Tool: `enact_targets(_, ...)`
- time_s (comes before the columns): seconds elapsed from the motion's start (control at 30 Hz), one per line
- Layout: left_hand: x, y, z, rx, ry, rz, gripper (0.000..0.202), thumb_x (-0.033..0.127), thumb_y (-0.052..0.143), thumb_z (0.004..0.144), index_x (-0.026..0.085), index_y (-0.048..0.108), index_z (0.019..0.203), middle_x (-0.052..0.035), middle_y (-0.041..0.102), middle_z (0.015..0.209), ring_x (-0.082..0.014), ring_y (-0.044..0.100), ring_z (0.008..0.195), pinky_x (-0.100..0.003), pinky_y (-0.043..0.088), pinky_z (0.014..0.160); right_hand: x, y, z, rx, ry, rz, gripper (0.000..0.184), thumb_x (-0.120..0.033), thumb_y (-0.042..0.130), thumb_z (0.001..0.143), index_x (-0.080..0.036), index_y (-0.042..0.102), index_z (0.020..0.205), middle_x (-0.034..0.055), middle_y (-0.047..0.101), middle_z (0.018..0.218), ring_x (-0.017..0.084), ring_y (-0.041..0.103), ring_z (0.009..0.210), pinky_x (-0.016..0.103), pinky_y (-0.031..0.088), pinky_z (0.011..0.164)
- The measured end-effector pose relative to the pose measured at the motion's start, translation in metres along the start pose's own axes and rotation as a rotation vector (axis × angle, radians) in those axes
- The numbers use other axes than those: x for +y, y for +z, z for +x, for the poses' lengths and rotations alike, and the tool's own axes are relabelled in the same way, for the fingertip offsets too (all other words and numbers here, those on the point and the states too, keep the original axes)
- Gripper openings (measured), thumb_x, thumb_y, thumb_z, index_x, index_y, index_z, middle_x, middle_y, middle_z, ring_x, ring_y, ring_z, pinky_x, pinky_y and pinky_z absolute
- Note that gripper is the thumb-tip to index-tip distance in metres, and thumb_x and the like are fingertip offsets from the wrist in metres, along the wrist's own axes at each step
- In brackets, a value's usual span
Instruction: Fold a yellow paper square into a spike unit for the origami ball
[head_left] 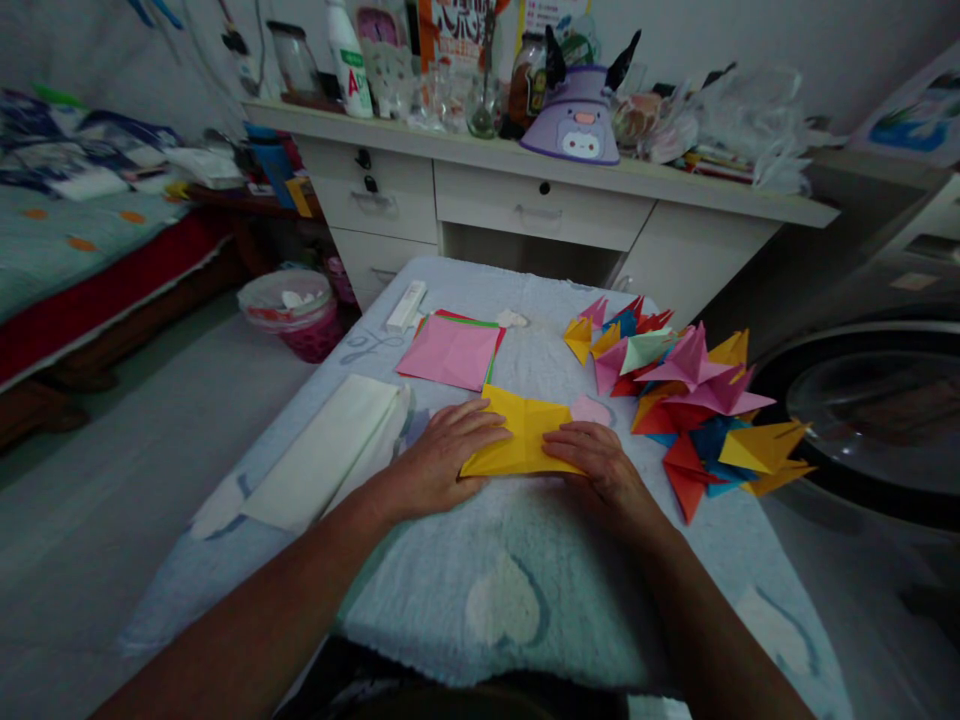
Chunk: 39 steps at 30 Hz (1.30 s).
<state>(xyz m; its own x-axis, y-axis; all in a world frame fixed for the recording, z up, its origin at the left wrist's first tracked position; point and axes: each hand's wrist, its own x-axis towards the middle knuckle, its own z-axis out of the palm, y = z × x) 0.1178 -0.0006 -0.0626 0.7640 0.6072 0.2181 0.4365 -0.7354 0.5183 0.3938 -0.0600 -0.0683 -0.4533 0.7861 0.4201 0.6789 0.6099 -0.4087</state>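
Observation:
A yellow sheet of origami paper (pixel 526 432), with crease lines across it, lies between my two hands on the cloth-covered table. My left hand (pixel 452 450) grips its left side, fingers over the top and thumb at the lower edge. At the right side, my right hand (pixel 596 462) holds the paper the same way, its thumb mostly hidden. Just beyond sits a stack of square papers (pixel 451 350), pink on top with red and green edges showing. To the right lies a pile of folded paper cranes (pixel 694 385) in pink, yellow, red, orange and blue.
A folded white cloth or paper (pixel 326 450) lies left of my hands, with a small white box (pixel 407 305) behind it. Beyond the table stands a white cabinet (pixel 540 195) topped with jars and a purple visor hat (pixel 576 115). A lined bin (pixel 292 310) is at left, a washing machine (pixel 862 400) at right.

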Motion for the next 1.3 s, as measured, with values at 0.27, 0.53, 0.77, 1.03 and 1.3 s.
enact_targets(0.27,0.008,0.004,0.004,-0.01,-0.032,-0.078,0.025,0.029,0.046,0.095,0.021,0.07,0.095,-0.006,0.073,0.09,-0.0201,0.066,0.087,-0.035,0.045,0.086,-0.013,-0.008,0.005,-0.042,0.167,0.122,0.022,-0.019,0.052,0.087,-0.021,0.065,0.104,0.008,0.071,0.095,0.022,0.065,0.091,0.039,0.048,0.084)
enact_targets(0.53,0.014,0.002,0.004,0.083,-0.298,-0.157,0.026,0.028,0.058,0.085,0.023,0.065,0.109,-0.0056,0.072,0.106,-0.0219,0.067,0.093,-0.032,0.048,0.083,-0.012,0.002,0.004,0.001,0.572,0.345,0.021,-0.029,0.054,0.086,-0.023,0.051,0.106,0.0012,0.068,0.085,0.017,0.065,0.072,0.028,0.049,0.063)
enact_targets(0.77,0.018,0.01,0.01,0.175,-0.529,-0.13,0.073,0.026,0.065,0.078,0.025,0.033,0.144,-0.0041,0.069,0.096,-0.0222,0.067,0.086,-0.033,0.05,0.08,-0.012,0.018,0.009,0.1,0.697,0.237,0.048,-0.027,0.055,0.081,-0.02,0.041,0.127,-0.0037,0.062,0.072,0.014,0.054,0.055,0.024,0.039,0.051)
enact_targets(1.03,0.013,0.026,0.013,0.253,-0.4,-0.048,0.068,0.013,0.059,0.08,0.024,0.034,0.143,-0.0094,0.055,0.131,-0.0257,0.056,0.118,-0.04,0.045,0.1,-0.017,0.022,0.014,0.156,0.717,0.03,0.059,-0.027,0.055,0.077,-0.016,0.038,0.133,-0.0079,0.05,0.063,0.013,0.05,0.049,0.024,0.034,0.05)
enact_targets(1.3,0.013,0.028,0.012,0.209,-0.362,0.069,0.039,0.013,0.059,0.082,0.023,0.059,0.119,-0.0097,0.046,0.133,-0.0273,0.056,0.115,-0.043,0.049,0.096,-0.018,0.029,0.012,0.13,0.693,-0.166,0.062,-0.027,0.057,0.079,-0.017,0.036,0.136,-0.003,0.056,0.068,0.016,0.053,0.053,0.026,0.035,0.051)
